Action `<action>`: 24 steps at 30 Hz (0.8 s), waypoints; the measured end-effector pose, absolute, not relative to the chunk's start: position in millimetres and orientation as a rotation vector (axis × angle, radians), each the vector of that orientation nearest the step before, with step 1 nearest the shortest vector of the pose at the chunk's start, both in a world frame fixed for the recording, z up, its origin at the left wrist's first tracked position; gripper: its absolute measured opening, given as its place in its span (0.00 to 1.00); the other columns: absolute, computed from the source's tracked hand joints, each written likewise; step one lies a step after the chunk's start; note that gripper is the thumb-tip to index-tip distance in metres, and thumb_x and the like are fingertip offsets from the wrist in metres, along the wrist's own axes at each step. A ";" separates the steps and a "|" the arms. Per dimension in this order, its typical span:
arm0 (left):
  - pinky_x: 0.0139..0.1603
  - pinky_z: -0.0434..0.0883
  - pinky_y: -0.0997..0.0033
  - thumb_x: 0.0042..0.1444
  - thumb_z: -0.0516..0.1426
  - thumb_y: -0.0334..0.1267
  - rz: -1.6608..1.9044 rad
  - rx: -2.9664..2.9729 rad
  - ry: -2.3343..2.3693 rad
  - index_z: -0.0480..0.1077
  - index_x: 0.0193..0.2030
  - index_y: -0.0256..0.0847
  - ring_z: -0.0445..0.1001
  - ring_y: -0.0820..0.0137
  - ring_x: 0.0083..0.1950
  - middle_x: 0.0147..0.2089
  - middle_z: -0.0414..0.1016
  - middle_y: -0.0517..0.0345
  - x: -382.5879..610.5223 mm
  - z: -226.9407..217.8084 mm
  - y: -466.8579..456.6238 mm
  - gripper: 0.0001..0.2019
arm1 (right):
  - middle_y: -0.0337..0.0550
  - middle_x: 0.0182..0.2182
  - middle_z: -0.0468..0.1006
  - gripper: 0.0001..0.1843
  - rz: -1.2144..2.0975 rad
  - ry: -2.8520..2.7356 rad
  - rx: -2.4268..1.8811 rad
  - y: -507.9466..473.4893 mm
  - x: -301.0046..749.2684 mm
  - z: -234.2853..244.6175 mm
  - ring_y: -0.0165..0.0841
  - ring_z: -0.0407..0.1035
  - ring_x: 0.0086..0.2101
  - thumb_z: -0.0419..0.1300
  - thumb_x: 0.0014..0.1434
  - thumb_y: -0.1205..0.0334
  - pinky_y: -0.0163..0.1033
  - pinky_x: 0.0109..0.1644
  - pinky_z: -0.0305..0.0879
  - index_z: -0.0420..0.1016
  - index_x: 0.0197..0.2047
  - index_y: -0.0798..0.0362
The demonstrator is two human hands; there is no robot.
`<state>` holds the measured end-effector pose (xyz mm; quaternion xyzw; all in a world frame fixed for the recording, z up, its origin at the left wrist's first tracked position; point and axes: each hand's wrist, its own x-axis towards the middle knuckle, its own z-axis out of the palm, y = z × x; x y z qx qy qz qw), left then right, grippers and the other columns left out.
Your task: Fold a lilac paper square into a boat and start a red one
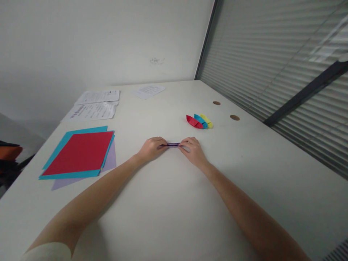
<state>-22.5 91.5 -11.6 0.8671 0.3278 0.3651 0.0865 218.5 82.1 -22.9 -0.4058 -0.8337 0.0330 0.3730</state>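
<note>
A narrow strip of folded purple paper [173,145] stretches between my two hands, low over the middle of the table. My left hand [152,148] pinches its left end, and my right hand [193,149] pinches the right end. Fingers cover both ends, so only the middle of the strip shows. Beyond my right hand lie three small folded paper boats side by side: a red one [194,121], a blue one [201,121] and a yellow one [207,121].
On the left of the white table [168,203] is a stack of coloured paper sheets [78,152], red uppermost over blue and purple. Printed papers [94,108] lie farther back, with another sheet [149,91] near the wall. Window blinds [272,65] border the right side.
</note>
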 end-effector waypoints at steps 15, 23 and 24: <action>0.38 0.73 0.72 0.62 0.58 0.39 1.065 2.499 0.989 0.77 0.37 0.38 0.76 0.71 0.36 0.38 0.79 0.51 -22.4 -14.2 91.5 0.09 | 0.46 0.34 0.77 0.06 0.160 -2.099 -1.008 82.0 216.4 -21.9 0.39 0.66 0.39 0.59 0.62 0.64 0.49 0.48 0.66 0.79 0.37 0.51; 0.39 0.73 0.74 0.62 0.57 0.40 1.046 2.488 1.003 0.77 0.38 0.38 0.76 0.71 0.36 0.38 0.79 0.51 -22.0 -13.9 91.0 0.09 | 0.45 0.34 0.76 0.05 0.168 -2.101 -1.008 82.4 215.9 -22.3 0.39 0.66 0.40 0.60 0.62 0.65 0.48 0.48 0.66 0.78 0.37 0.50; 0.39 0.73 0.73 0.62 0.57 0.41 1.050 2.493 1.004 0.77 0.39 0.38 0.76 0.71 0.36 0.38 0.79 0.51 -22.0 -13.4 90.6 0.10 | 0.45 0.34 0.76 0.05 0.169 -2.103 -1.009 82.2 215.9 -22.1 0.39 0.66 0.40 0.60 0.62 0.65 0.48 0.48 0.66 0.78 0.37 0.50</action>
